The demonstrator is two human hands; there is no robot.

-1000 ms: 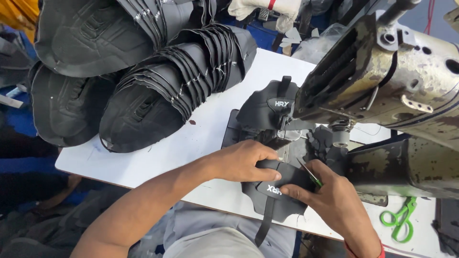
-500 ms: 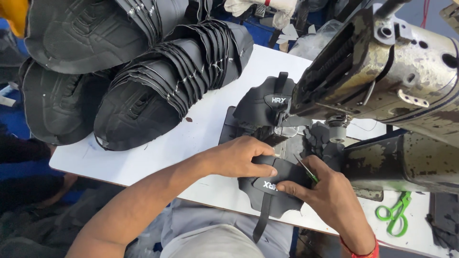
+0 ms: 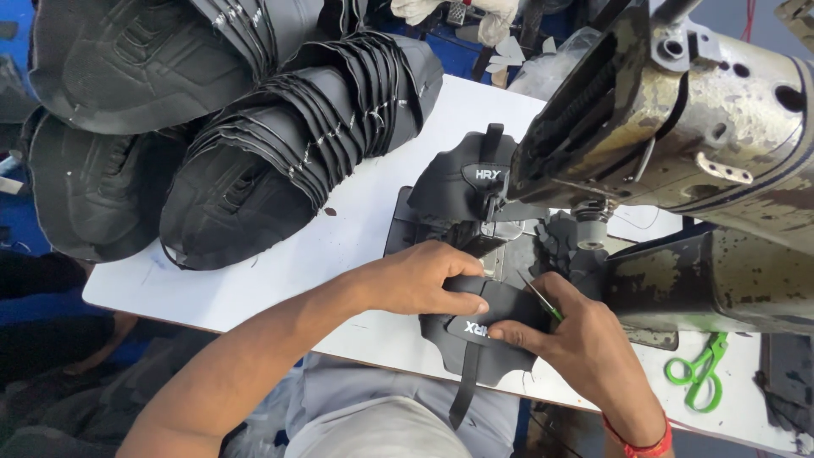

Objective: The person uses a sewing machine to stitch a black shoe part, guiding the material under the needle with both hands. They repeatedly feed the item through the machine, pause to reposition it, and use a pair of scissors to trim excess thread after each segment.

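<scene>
Two hands on one black shoe piece (image 3: 492, 326), which lies flat at the near edge of the white bench (image 3: 356, 229), just in front of the sewing machine (image 3: 678, 127). Left hand (image 3: 420, 278) lies over the piece's far edge with fingers pressed together and flat, looks like it's there to pin the piece down and steady it. Right hand (image 3: 577, 339) pinches the piece's right side between thumb and forefinger; a thin green-handled tool (image 3: 538, 298) sits tucked in the same hand, tip pointing toward the needle area. A strap (image 3: 465, 386) from the piece hangs off the bench edge toward the person's lap.

Just behind it, a second black piece (image 3: 462, 182) with a white label sits under the machine head, touching the first or nearly so; can't tell which.

No real containers in view. Stock is stacked loose: fanned stack of black shoe pieces (image 3: 280, 161) at far left of the bench, more heaps beyond, overlapped so edges stay accessible. Green scissors (image 3: 699, 373) lie on the bench to the right, well apart from both hands, below the machine base.
</scene>
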